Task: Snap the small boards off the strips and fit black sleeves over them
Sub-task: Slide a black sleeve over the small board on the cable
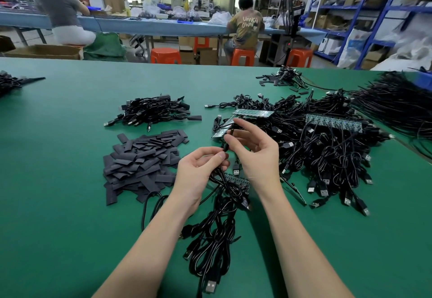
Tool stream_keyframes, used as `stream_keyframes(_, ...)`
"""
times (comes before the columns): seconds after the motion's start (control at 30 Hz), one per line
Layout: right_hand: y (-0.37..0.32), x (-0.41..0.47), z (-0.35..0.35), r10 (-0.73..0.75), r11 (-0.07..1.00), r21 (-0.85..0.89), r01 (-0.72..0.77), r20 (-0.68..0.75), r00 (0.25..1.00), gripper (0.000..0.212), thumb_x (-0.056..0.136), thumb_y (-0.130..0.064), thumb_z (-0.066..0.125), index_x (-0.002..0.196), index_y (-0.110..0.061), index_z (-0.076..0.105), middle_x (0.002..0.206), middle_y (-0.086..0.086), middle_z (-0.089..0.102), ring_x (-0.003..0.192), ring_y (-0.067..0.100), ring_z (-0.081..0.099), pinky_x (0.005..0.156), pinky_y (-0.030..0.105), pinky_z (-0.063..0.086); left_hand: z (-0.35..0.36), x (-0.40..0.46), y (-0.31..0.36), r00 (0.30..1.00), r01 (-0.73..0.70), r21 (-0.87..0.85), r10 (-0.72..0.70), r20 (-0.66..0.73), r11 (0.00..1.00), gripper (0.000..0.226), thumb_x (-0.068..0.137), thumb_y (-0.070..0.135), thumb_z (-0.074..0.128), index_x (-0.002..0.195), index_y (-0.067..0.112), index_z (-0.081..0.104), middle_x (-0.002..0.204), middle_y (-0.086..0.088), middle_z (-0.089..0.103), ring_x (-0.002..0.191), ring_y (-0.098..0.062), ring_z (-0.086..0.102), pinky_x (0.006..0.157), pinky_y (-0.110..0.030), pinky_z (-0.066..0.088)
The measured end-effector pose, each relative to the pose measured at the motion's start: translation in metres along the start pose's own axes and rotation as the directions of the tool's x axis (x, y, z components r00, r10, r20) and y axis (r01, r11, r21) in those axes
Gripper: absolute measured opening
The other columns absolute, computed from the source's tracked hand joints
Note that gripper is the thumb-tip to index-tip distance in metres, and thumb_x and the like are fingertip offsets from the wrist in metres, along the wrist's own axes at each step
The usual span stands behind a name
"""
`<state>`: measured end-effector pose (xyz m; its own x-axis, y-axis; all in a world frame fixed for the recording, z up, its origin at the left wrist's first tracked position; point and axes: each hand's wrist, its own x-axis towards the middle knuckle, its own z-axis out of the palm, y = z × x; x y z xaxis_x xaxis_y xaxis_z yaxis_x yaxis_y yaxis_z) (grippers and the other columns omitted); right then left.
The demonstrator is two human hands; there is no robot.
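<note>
Black flat sleeves (142,164) lie heaped on the green table mat (58,134) at the left, with a small bundle of sleeved black cables (152,111) just beyond them. Right of the heap, the left hand (198,171) curls its thumb and fingers round a thin black cable (219,176) that drops to a tangle of USB leads (215,239) between the forearms. Beneath the hands lies a short green board strip (236,179). The right hand (254,150) pinches a small dark piece (226,146) at the cable's end between thumb and forefinger, the other fingers spread loosely. Further right, long green board strips (253,112) rest on a large pile of black USB cables (327,152).
</note>
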<state>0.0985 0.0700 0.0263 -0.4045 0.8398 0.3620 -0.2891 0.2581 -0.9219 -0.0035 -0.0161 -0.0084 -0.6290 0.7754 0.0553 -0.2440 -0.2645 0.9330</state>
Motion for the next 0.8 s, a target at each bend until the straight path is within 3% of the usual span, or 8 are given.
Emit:
stream_keyframes(0.13, 0.003, 0.003, 0.000, 0.048, 0.998, 0.039, -0.047, -0.024, 0.999, 0.023, 0.084, -0.005, 0.080, 0.101, -0.021, 0.080, 0.089, 0.001, 0.079, 0.080, 0.011, 0.070, 0.079, 0.036, 0.059, 0.003, -0.001, 0.001, 0.998, 0.017, 0.130, -0.023, 0.051, 0.991, 0.008, 0.092, 0.012, 0.072, 0.099, 0.009, 0.072, 0.086, -0.012, 0.078, 0.072, -0.017, 0.072, 0.070, -0.024, 0.056)
stream_keyframes(0.23, 0.006, 0.006, -0.003, 0.098, 0.993, 0.078, -0.093, -0.061, 0.993, 0.020, 0.084, -0.007, 0.080, 0.099, -0.020, 0.081, 0.090, 0.003, 0.079, 0.078, 0.009, 0.069, 0.075, 0.030, 0.055, 0.005, -0.002, 0.009, 0.987, 0.042, 0.295, -0.086, 0.136, 0.954, 0.007, 0.096, 0.018, 0.068, 0.096, 0.012, 0.071, 0.084, -0.007, 0.077, 0.074, -0.019, 0.072, 0.078, -0.034, 0.058)
stream_keyframes(0.33, 0.006, 0.009, -0.002, 0.153, 0.969, 0.204, -0.136, -0.070, 0.986, 0.025, 0.088, -0.008, 0.077, 0.108, -0.022, 0.075, 0.098, 0.001, 0.079, 0.086, 0.011, 0.073, 0.075, 0.024, 0.056, 0.010, 0.004, 0.027, 0.970, 0.084, 0.354, -0.158, 0.184, 0.931, 0.012, 0.100, 0.021, 0.062, 0.097, 0.012, 0.069, 0.073, 0.000, 0.068, 0.066, -0.018, 0.072, 0.056, -0.023, 0.051)
stream_keyframes(0.47, 0.007, 0.010, 0.004, 0.290, 0.898, 0.348, -0.268, -0.011, 0.957, 0.048, 0.092, -0.024, 0.073, 0.136, -0.025, 0.053, 0.107, 0.003, 0.078, 0.098, 0.023, 0.075, 0.076, 0.028, 0.060, 0.023, 0.037, 0.058, 0.989, 0.103, 0.358, -0.136, 0.067, 0.928, 0.014, 0.102, 0.020, 0.056, 0.095, 0.016, 0.069, 0.071, 0.003, 0.051, 0.054, -0.014, 0.064, 0.040, -0.012, 0.040)
stream_keyframes(0.57, 0.009, 0.005, 0.009, 0.332, 0.918, 0.239, -0.317, -0.023, 0.943, 0.035, 0.098, -0.026, 0.066, 0.131, -0.019, 0.056, 0.098, -0.002, 0.079, 0.088, 0.019, 0.074, 0.072, 0.026, 0.061, 0.028, 0.085, 0.082, 0.999, 0.054, 0.522, -0.046, -0.029, 0.851, 0.016, 0.101, 0.016, 0.054, 0.094, 0.017, 0.069, 0.077, 0.000, 0.054, 0.047, -0.010, 0.060, 0.042, -0.016, 0.043)
stream_keyframes(0.63, 0.012, 0.003, 0.010, 0.346, 0.930, 0.145, -0.339, -0.030, 0.938, 0.022, 0.100, -0.024, 0.064, 0.120, -0.018, 0.062, 0.094, -0.003, 0.079, 0.082, 0.016, 0.072, 0.073, 0.028, 0.062, 0.027, 0.120, 0.096, 0.998, 0.015, 0.731, 0.034, -0.052, 0.682, 0.021, 0.102, 0.012, 0.047, 0.104, 0.012, 0.068, 0.089, -0.006, 0.061, 0.061, -0.015, 0.062, 0.052, -0.022, 0.048)
stream_keyframes(0.7, 0.015, 0.002, 0.010, 0.349, 0.935, 0.080, -0.346, -0.021, 0.937, 0.013, 0.099, -0.024, 0.064, 0.112, -0.020, 0.066, 0.096, 0.000, 0.078, 0.082, 0.016, 0.071, 0.074, 0.029, 0.061, 0.021, 0.151, 0.107, 0.995, 0.009, 0.927, 0.084, -0.044, 0.374, 0.028, 0.101, 0.009, 0.042, 0.118, 0.001, 0.064, 0.111, -0.015, 0.065, 0.090, -0.026, 0.064, 0.075, -0.032, 0.055)
stream_keyframes(0.8, 0.017, 0.003, 0.009, 0.348, 0.937, 0.042, -0.347, -0.018, 0.937, 0.008, 0.099, -0.022, 0.065, 0.105, -0.021, 0.068, 0.094, -0.001, 0.077, 0.083, 0.016, 0.073, 0.075, 0.030, 0.062, 0.009, 0.178, 0.121, 0.990, 0.051, 0.998, 0.134, -0.047, -0.029, 0.037, 0.098, 0.011, 0.041, 0.132, -0.001, 0.052, 0.133, -0.023, 0.054, 0.113, -0.036, 0.057, 0.090, -0.042, 0.050)
